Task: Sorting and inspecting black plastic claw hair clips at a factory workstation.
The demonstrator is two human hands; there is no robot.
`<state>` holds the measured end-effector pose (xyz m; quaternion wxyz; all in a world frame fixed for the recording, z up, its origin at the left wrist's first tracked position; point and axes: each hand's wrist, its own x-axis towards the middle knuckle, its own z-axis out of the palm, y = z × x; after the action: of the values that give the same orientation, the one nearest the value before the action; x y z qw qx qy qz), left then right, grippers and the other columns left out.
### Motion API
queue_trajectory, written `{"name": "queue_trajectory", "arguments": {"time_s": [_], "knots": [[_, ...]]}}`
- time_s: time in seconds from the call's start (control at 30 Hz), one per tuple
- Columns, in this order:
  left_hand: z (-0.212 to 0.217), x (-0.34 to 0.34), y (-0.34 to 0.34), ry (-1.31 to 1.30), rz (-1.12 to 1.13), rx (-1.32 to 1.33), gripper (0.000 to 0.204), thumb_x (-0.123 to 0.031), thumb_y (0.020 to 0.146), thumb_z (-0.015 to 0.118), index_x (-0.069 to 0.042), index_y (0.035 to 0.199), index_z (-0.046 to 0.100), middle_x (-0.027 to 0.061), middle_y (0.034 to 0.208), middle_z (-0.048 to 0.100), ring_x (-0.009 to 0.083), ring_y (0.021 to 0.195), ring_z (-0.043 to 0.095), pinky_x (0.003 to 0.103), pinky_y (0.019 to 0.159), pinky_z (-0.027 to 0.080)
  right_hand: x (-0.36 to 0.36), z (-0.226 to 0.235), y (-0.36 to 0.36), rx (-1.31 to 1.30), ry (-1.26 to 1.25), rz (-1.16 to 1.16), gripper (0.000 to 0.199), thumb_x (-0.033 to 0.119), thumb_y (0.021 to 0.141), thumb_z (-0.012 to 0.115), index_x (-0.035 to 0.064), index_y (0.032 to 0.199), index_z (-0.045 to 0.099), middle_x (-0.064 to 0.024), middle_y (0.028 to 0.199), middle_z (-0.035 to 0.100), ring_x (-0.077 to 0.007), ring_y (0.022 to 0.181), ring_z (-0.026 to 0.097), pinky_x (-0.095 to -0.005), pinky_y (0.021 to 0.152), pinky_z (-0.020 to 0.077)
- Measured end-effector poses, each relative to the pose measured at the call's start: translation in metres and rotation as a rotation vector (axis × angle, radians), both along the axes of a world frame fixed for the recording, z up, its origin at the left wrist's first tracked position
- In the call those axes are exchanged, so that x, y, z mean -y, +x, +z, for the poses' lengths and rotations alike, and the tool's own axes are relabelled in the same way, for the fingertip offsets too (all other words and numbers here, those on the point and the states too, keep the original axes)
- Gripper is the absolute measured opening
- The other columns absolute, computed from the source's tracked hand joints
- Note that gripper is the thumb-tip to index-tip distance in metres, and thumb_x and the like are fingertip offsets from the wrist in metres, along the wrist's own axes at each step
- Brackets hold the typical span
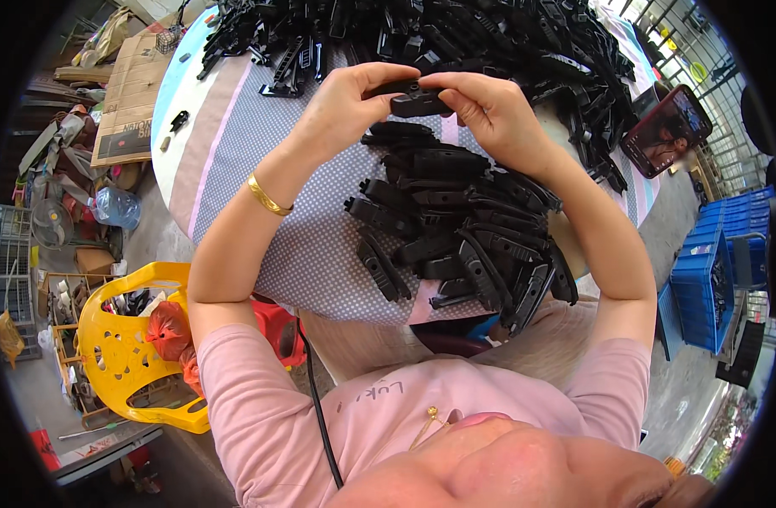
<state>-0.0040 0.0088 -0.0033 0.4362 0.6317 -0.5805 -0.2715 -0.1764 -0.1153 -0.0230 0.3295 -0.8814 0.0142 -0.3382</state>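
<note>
upper centre of the frame: left hand [341, 106] and right hand [490, 114] pinch one black part [418, 102] between fingertips above the table [235, 135], seemingly fitting it together. next likely calls for firm, aligned pressure; piles of parts [464, 229] lie below.

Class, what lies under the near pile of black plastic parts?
A dotted grey cloth covers the table beneath the black parts. The tabletop itself is hidden by the cloth.

the black parts [456, 220] heaped on the table look like matt moulded plastic with ribbed faces, as does the piece [418, 103] in both hands. the table [303, 254] wears a dotted woven cloth. the yellow chair [125, 356] is glossy plastic.
</note>
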Motion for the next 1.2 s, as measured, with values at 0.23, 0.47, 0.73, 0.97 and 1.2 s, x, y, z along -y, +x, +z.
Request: {"name": "queue_trajectory", "arguments": {"time_s": [0.23,0.47,0.73,0.97,1.2], "knots": [[0.002,-0.009,-0.008,-0.017,-0.042,-0.168,0.046,-0.008,0.078,0.061,0.003,0.121,0.051,0.0026,0.086,0.061,0.0045,0.069,0.051,0.02,0.062,0.044,-0.001,0.002,0.001,0.05,-0.148,-0.111,0.021,0.013,0.089,0.055,0.0037,0.107,0.061,-0.0106,0.077,0.061,-0.0168,0.063,0.056,-0.0241,0.059,0.0457],[0.002,-0.009,-0.02,-0.094,0.061,-0.028,0.044,-0.013,0.076,0.069,0.002,0.116,0.056,0.0094,0.095,0.066,0.0075,0.072,0.056,0.022,0.069,0.047,-0.005,0.004,-0.003,0.098,-0.19,-0.105,0.022,0.013,0.083,0.061,0.0022,0.102,0.062,-0.0123,0.086,0.063,-0.0242,0.075,0.061,-0.0293,0.064,0.049],[0.004,-0.011,-0.02,-0.248,0.01,0.426,0.04,-0.009,0.072,0.068,-0.003,0.111,0.06,0.0132,0.089,0.064,0.0228,0.075,0.058,0.03,0.069,0.048,-0.001,0.006,-0.004,-0.105,-0.317,-0.093,0.05,0.019,0.065,0.075,0.0046,0.11,0.057,-0.012,0.101,0.06,-0.0282,0.094,0.056,-0.038,0.088,0.0392],[-0.002,-0.008,-0.023,-0.405,-0.026,0.545,0.035,-0.007,0.07,0.068,-0.003,0.105,0.062,0.0107,0.086,0.064,0.0251,0.08,0.057,0.033,0.072,0.047,-0.007,0.004,-0.004,0.019,-0.285,-0.201,0.033,0.026,0.064,0.075,0.0065,0.089,0.065,-0.0088,0.077,0.065,-0.0257,0.072,0.06,-0.0358,0.072,0.0443],[0.006,-0.015,-0.022,-0.187,-0.065,0.381,0.038,-0.011,0.07,0.071,-0.005,0.106,0.062,0.0105,0.088,0.064,0.0234,0.078,0.057,0.032,0.072,0.047,0.003,0.011,-0.014,-0.089,-0.364,-0.114,0.035,0.018,0.065,0.075,0.0014,0.095,0.064,-0.0082,0.085,0.066,-0.0182,0.072,0.059,-0.029,0.069,0.0459]]}}
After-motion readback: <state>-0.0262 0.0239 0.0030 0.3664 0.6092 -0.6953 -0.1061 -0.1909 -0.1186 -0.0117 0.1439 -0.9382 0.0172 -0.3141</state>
